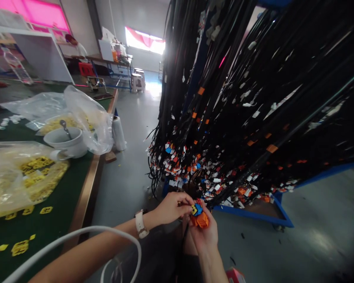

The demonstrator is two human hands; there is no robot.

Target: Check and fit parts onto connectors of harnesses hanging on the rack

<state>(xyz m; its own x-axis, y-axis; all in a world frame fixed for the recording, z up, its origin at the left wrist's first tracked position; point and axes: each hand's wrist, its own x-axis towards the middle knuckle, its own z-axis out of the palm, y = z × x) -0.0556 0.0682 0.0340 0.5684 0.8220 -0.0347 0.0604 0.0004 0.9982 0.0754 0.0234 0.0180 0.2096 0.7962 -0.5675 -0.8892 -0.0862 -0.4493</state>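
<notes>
Blocky orange plastic connector (201, 218) sits clamped in right hand (203, 232); left hand (171, 207) pinches its top.

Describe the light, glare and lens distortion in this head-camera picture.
Head view: the far window is blown out and throws glare across the grey floor; pink light tints the upper-left panes. The hanging black wire harnesses sit dark, detail lost. Wide-lens bending curves the table edge. Both hands, left and right, and the orange connector are fairly sharp.

Window glare, dim warped edges
</notes>
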